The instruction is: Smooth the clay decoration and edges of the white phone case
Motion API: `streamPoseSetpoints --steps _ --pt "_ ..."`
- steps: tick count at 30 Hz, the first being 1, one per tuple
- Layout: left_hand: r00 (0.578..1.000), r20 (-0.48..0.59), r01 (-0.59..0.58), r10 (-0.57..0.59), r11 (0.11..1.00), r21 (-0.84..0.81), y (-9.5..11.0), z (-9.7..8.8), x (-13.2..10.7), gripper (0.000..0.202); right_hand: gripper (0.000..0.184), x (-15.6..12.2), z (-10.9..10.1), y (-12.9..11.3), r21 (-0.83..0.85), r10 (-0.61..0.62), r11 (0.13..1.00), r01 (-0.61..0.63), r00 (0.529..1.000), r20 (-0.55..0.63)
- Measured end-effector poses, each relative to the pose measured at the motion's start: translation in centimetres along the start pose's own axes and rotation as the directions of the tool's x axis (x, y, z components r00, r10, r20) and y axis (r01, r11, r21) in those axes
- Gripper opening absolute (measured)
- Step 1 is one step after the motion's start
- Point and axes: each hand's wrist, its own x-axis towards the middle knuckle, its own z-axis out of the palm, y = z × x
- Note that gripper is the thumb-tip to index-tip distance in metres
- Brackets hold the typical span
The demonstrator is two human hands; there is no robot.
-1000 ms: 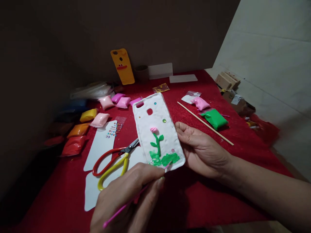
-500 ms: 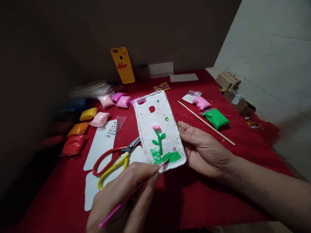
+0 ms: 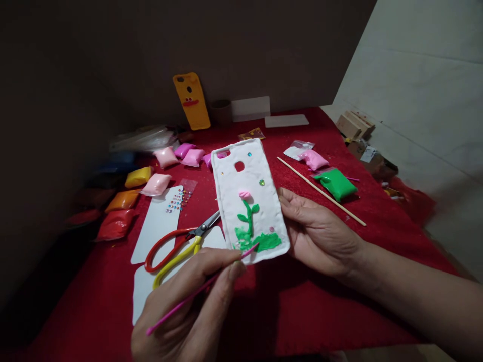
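Observation:
My right hand (image 3: 320, 229) grips the lower right edge of a white clay-covered phone case (image 3: 231, 196), tilted up above the table. A pink flower (image 3: 245, 194) on a green stem, a few small gems and a patch of green clay (image 3: 268, 242) decorate it. In my left hand (image 3: 188, 301), pinched like a pen, is a thin pink modelling tool (image 3: 181, 304). Its tip meets the green clay near the bottom edge. Behind the left hand lie scissors (image 3: 177, 251) with one red and one yellow handle.
Several clay packets, such as a red one (image 3: 116, 224), lie on the left. White sheets (image 3: 155, 229) and a gem strip (image 3: 175, 200) are near the scissors. A wooden stick (image 3: 320, 191) and a green clay packet (image 3: 335, 183) lie right. A yellow phone case (image 3: 196, 110) stands behind.
The white case has shifted slightly right and turned a little. The tool's tip has moved slightly left and up along the green clay, and its rear end has risen.

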Motion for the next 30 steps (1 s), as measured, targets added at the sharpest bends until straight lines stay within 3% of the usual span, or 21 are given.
streamPoseSetpoints --steps 6,10,21,30 --pt "1.0 -0.008 -0.02 0.021 0.998 0.052 0.08 -0.19 -0.06 0.019 0.019 -0.1 0.15 0.01 -0.012 -0.001 1.0 0.001 1.0 0.01" --pt "0.997 -0.049 0.061 -0.055 0.989 0.132 0.26 -0.48 -0.24 0.013 0.015 -0.17 0.04 0.03 -0.013 -0.002 1.0 0.003 1.0 0.02" --pt "0.974 -0.08 0.215 -0.212 0.976 0.042 0.51 -0.66 0.15 0.002 0.021 -0.07 -0.09 0.1 0.004 -0.019 1.0 0.019 1.0 -0.014" --pt "0.992 0.001 0.127 -0.127 0.992 0.025 0.98 -0.28 -0.07 0.004 0.022 -0.04 0.01 -0.05 0.011 -0.005 1.0 0.005 1.0 -0.013"
